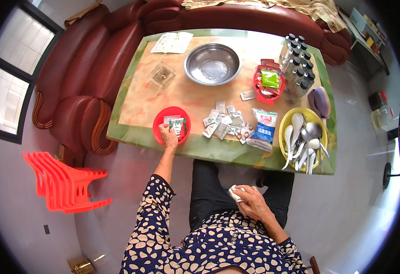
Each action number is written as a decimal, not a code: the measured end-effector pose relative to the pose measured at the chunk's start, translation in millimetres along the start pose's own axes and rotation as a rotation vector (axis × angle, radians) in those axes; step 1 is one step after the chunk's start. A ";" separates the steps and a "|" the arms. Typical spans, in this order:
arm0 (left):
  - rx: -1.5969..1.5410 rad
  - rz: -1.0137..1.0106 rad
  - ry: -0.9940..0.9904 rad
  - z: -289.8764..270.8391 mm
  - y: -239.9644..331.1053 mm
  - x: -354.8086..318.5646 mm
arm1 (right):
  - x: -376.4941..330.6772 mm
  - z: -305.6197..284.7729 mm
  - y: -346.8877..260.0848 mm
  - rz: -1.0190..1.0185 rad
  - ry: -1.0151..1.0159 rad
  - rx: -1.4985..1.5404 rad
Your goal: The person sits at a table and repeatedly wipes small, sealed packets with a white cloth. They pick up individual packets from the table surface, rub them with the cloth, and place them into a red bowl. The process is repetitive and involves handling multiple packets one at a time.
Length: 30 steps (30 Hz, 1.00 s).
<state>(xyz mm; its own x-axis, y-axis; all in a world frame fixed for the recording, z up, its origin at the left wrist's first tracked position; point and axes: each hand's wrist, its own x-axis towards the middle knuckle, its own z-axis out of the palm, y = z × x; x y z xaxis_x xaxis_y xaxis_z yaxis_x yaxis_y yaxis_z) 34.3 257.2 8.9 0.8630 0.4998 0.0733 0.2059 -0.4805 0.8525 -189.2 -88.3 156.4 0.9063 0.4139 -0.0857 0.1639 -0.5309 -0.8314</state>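
Observation:
My left hand reaches to a round red plate near the table's front edge. Its fingers are curled at a small green-and-white packet lying there; what they pinch, if anything, is hidden. Over my lap, my right hand is closed round a crumpled white cloth. Several small sachets lie in a loose pile right of the plate. Beside them rests a blue-and-white plastic bag.
A steel basin, a glass ashtray and an open booklet are farther back. Toward the right stand a red basket of packets, several black-capped bottles and a yellow bowl of spoons. Red stacked chairs stand left.

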 end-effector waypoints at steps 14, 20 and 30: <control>0.440 0.695 -0.226 64.1 81.4 -79.2 | 2.6 6.1 10.5 0.055 -0.001 0.039; 0.459 0.555 -0.361 117.6 73.5 -110.8 | -4.9 -2.6 13.1 0.097 0.019 0.064; 0.518 0.687 -0.368 112.9 71.0 -98.1 | -21.0 -7.6 21.3 0.092 0.070 0.152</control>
<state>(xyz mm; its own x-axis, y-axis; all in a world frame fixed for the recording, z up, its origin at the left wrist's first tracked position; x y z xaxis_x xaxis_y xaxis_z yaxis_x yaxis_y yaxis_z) 16.3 92.8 3.8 0.9454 -0.2299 0.2309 -0.2998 -0.8915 0.3397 -201.8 -113.9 144.7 0.9404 0.3138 -0.1308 0.0236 -0.4440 -0.8957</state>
